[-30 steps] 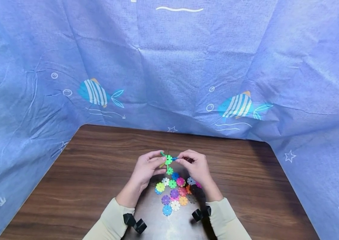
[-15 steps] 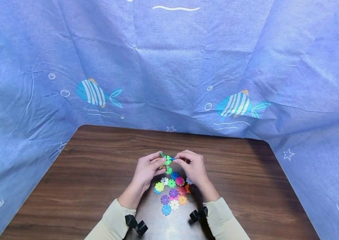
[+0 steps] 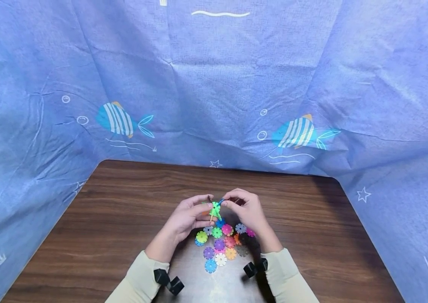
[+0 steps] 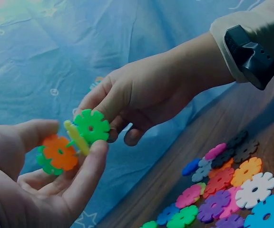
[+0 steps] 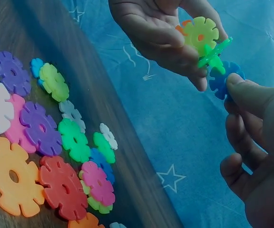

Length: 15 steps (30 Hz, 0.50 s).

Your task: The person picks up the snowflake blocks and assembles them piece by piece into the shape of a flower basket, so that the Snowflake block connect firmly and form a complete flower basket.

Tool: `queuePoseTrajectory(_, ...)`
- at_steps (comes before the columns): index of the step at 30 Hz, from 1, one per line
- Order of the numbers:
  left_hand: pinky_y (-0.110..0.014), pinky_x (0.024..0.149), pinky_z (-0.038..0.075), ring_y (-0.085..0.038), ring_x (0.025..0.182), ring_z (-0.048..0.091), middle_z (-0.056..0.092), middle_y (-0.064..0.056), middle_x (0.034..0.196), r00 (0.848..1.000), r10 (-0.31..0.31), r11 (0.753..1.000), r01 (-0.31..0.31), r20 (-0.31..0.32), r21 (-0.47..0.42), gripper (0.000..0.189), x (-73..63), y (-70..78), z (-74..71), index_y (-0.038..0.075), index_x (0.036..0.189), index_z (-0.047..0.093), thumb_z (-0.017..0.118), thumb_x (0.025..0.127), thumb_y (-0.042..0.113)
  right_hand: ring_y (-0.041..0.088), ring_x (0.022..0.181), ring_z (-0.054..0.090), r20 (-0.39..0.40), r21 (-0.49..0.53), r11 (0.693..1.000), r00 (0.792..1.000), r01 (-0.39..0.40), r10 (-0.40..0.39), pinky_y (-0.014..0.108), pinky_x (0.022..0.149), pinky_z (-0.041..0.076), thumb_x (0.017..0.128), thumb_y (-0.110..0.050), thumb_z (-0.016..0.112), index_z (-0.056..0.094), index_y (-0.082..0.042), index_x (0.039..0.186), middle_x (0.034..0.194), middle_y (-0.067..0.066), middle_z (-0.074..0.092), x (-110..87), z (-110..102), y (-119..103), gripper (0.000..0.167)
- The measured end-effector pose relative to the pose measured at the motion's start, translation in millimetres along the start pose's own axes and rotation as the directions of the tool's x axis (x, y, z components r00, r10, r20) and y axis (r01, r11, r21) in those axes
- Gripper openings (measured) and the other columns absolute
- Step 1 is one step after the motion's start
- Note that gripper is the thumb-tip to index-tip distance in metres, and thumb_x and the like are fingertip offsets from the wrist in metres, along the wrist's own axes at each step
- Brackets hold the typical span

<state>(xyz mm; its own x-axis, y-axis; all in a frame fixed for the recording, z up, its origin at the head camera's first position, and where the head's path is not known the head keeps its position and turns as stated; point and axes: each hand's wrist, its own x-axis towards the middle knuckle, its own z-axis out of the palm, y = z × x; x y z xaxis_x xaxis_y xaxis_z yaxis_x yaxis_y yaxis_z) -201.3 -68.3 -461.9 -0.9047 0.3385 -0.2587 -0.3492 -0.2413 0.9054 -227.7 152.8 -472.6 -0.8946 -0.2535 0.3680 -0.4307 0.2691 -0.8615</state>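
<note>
My left hand grips a small cluster of slotted snowflake discs joined at their edges. In the left wrist view the cluster shows an orange disc, a yellow disc seen nearly edge-on, and a green disc. My right hand pinches a blue snowflake disc between thumb and fingers. That blue disc meets a green disc of the cluster in the right wrist view; how deep its slot sits cannot be told. In the left wrist view the blue disc is hidden.
Loose snowflake discs in many colours lie on the dark wooden table between the forearms, among them a purple disc, a white disc and an orange disc. Some overlap. A blue fish-print cloth hangs behind the table.
The cluster has turned in my left hand; a yellow disc now points down where a green one hung. My right hand keeps its pinch on the blue disc, which now slants upward.
</note>
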Motion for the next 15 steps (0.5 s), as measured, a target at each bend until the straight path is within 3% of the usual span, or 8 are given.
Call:
queuePoseTrajectory(5, -0.037, 0.078, 0.064, -0.02, 0.083, 0.075, 0.07, -0.005, 0.106, 0.997, 0.027, 0.999, -0.024, -0.075, 0.036, 0.044, 0.7, 1.1, -0.4, 0.003, 0.139, 0.057, 0.068, 0.099, 0.019, 0.013, 0.074, 0.064, 0.04, -0.071, 0.996, 0.998, -0.048, 0.051, 0.031, 0.066, 0.056, 0.091, -0.016, 0.079, 0.077, -0.013, 0.105, 0.095, 0.003, 0.077, -5.6, -6.2, -0.3, 0.014)
queuePoseTrajectory(9, -0.036, 0.077, 0.064, -0.018, 0.084, 0.073, 0.065, -0.006, 0.107, 0.987, 0.059, 0.998, -0.059, -0.147, 0.0, 0.043, 1.0, 4.3, -4.3, 0.003, 0.137, 0.058, 0.069, 0.098, 0.016, 0.011, 0.074, 0.065, 0.133, -0.195, 0.98, 0.99, -0.03, 0.057, 0.032, 0.067, 0.057, 0.089, -0.014, 0.08, 0.077, -0.012, 0.105, 0.091, -0.002, 0.076, -5.8, -11.2, 2.9, 0.016)
queuePoseTrajectory(11, -0.037, 0.079, 0.064, -0.018, 0.084, 0.073, 0.064, -0.007, 0.107, 0.984, 0.069, 0.997, -0.074, -0.164, -0.022, 0.045, 0.6, 6.1, -6.6, 0.002, 0.139, 0.055, 0.068, 0.098, 0.015, 0.009, 0.075, 0.065, 0.209, -0.279, 0.96, 0.976, 0.001, 0.06, 0.029, 0.068, 0.058, 0.089, -0.014, 0.081, 0.077, -0.012, 0.103, 0.09, -0.004, 0.074, -5.6, -11.4, 6.6, 0.015)
queuePoseTrajectory(15, -0.037, 0.08, 0.063, -0.017, 0.082, 0.073, 0.066, -0.006, 0.101, 0.979, 0.084, 0.995, -0.091, -0.184, -0.029, 0.044, -0.5, 8.2, -9.8, 0.001, 0.138, 0.054, 0.068, 0.098, 0.012, 0.004, 0.077, 0.063, 0.354, -0.437, 0.897, 0.929, 0.065, 0.105, 0.024, 0.07, 0.056, 0.09, -0.02, 0.08, 0.077, -0.012, 0.102, 0.089, -0.008, 0.071, -8.2, -7.2, 14.1, 0.015)
